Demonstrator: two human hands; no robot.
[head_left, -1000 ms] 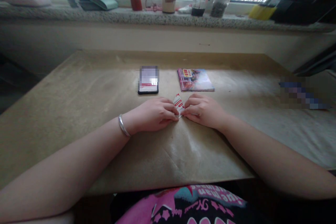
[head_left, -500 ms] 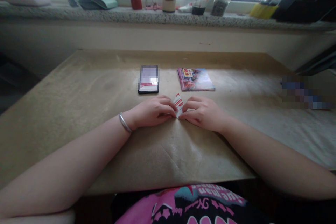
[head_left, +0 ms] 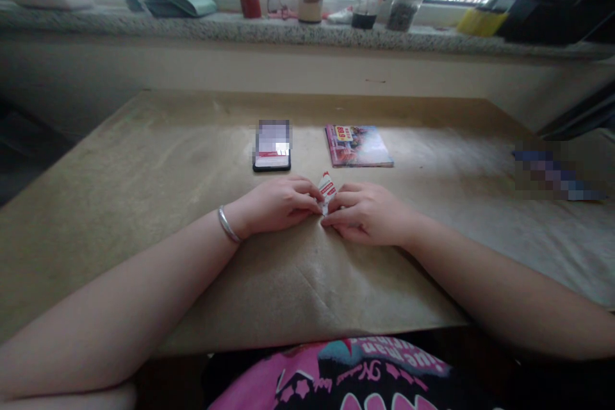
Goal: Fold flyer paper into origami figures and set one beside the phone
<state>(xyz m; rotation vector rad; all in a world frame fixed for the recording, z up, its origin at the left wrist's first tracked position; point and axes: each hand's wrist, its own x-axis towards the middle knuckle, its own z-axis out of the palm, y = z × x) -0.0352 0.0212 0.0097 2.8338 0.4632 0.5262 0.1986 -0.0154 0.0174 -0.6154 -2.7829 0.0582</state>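
A small folded piece of red-and-white printed paper (head_left: 326, 191) stands on the brown paper-covered table (head_left: 144, 179), pinched between both hands. My left hand (head_left: 276, 205), a silver bangle on its wrist, grips it from the left with curled fingers. From the right, my right hand (head_left: 368, 213) presses its fingertips against the paper. Most of the paper is hidden by the fingers.
A black phone (head_left: 271, 147) lies just beyond my left hand, and a colourful printed booklet (head_left: 358, 145) beyond my right. The stone windowsill (head_left: 288, 29) at the back holds a red cup (head_left: 249, 0), bottles and jars. Blurred items lie at the right edge.
Both hands stay at the same spot. The folded paper looks smaller and more covered now, with the fingers of both hands closed in tighter around it.
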